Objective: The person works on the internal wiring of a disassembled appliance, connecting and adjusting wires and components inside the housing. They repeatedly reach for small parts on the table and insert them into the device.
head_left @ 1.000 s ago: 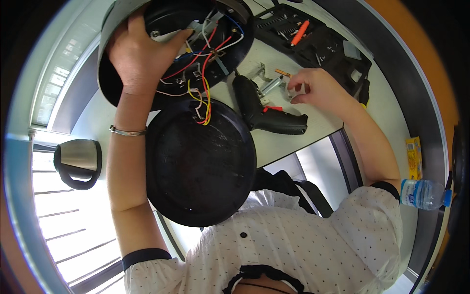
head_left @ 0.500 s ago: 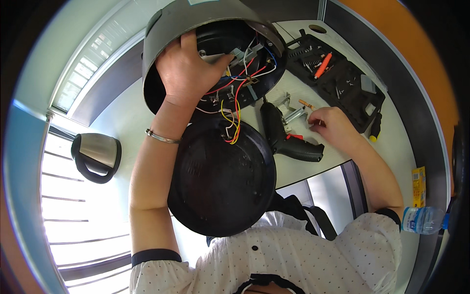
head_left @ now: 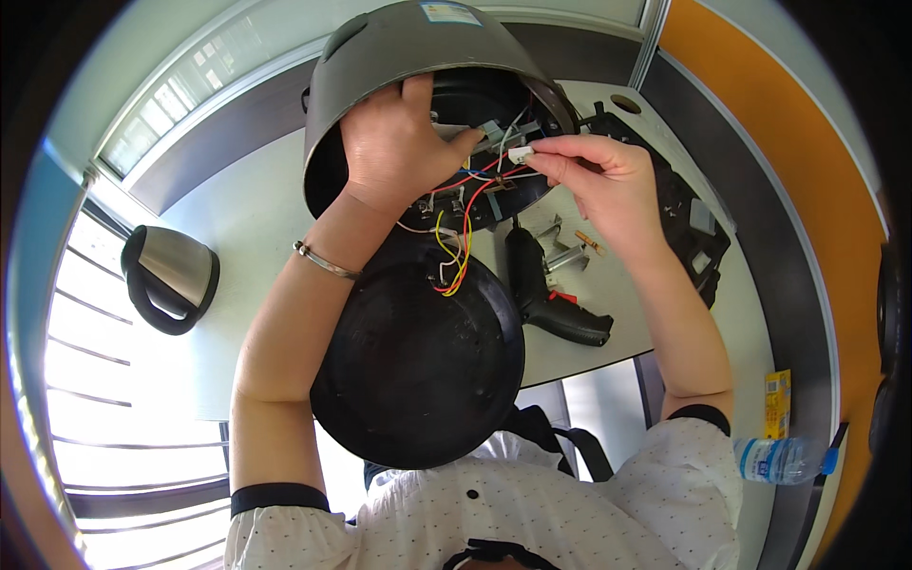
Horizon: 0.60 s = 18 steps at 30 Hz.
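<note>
A grey round appliance housing [head_left: 408,43], like that of an electric cooker, lies tipped with its open side toward me. My left hand [head_left: 394,142] reaches inside and grips it near the rim; its fingertips are hidden, and the thumb stretches to a grey metal part. In my right hand [head_left: 608,180], thumb and index finger pinch a small white connector block [head_left: 520,155] in front of the opening. Red, yellow and white wires [head_left: 464,237] run from the housing to a round black base cover [head_left: 418,361] below it, near my lap.
A black gun-shaped tool [head_left: 560,315] with a red trigger lies right of the cover, beside a small orange-brown stick [head_left: 589,243]. Behind my right arm is a black tool case [head_left: 703,218]. A kettle [head_left: 176,275] stands left; a yellow box [head_left: 777,404] and water bottle [head_left: 779,460] are right.
My right hand has moved up and left from beside the gun-shaped tool to the housing's opening, now showing the white connector block. My left hand stays inside the housing. The view has shifted slightly.
</note>
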{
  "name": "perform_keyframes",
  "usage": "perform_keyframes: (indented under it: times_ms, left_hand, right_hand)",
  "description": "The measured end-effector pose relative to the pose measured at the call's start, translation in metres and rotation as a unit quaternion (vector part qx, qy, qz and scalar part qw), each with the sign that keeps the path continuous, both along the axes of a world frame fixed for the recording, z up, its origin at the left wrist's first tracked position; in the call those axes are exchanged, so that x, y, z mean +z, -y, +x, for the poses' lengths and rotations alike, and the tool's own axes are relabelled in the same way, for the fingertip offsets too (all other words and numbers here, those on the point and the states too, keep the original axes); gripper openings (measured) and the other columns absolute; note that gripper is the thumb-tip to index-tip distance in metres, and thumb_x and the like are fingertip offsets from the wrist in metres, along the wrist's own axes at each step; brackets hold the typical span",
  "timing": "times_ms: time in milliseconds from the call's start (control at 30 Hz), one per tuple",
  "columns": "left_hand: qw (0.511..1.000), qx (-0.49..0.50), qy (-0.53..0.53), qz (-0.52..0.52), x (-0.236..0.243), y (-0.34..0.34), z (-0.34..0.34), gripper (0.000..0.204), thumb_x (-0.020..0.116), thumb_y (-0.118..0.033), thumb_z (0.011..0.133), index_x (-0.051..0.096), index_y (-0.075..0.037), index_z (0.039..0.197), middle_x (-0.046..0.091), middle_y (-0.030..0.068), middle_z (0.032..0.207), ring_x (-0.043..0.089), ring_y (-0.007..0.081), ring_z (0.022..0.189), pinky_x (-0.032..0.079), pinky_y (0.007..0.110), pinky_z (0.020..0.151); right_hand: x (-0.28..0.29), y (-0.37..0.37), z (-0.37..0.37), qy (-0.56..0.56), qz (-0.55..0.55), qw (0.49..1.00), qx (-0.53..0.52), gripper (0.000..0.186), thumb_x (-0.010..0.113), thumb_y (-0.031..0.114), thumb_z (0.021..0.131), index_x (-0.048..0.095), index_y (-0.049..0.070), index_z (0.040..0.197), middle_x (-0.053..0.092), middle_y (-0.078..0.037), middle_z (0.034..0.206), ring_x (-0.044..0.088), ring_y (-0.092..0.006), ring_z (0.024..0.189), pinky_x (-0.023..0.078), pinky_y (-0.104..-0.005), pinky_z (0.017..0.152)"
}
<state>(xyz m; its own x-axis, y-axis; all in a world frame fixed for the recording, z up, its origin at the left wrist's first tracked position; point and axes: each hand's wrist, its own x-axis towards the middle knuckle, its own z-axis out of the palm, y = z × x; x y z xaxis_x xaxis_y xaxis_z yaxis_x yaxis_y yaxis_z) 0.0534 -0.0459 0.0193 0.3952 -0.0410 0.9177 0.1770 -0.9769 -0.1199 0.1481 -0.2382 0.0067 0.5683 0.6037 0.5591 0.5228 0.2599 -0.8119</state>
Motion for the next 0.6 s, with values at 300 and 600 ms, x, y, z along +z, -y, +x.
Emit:
perform_keyframes:
  times_ms: [300,600]
  left_hand:
    - [0.999,0.007,-0.023,-0.038,-0.004,0.000,0.000,0.071,0.084,-0.036,0.053,0.058,-0.003,0.111,0.062,0.0153,0.094,0.061,0.0334,0.086,0.049,0.043,0.075]
    - [0.998,0.017,-0.024,-0.048,-0.003,0.001,-0.002,0.063,0.083,-0.035,0.054,0.057,-0.004,0.103,0.062,0.0122,0.085,0.062,0.0324,0.082,0.049,0.043,0.071]
  right_hand:
    - [0.008,-0.024,-0.008,-0.025,-0.056,0.996,-0.069,0.013,0.073,0.007,0.080,0.073,0.002,0.092,0.067,-0.003,0.070,0.055,-0.0062,0.058,0.043,-0.0198,0.054]
    - [0.002,-0.034,-0.016,-0.027,-0.035,0.994,-0.100,0.011,0.072,0.005,0.081,0.072,0.000,0.090,0.065,-0.002,0.067,0.051,-0.0052,0.055,0.041,-0.0207,0.052]
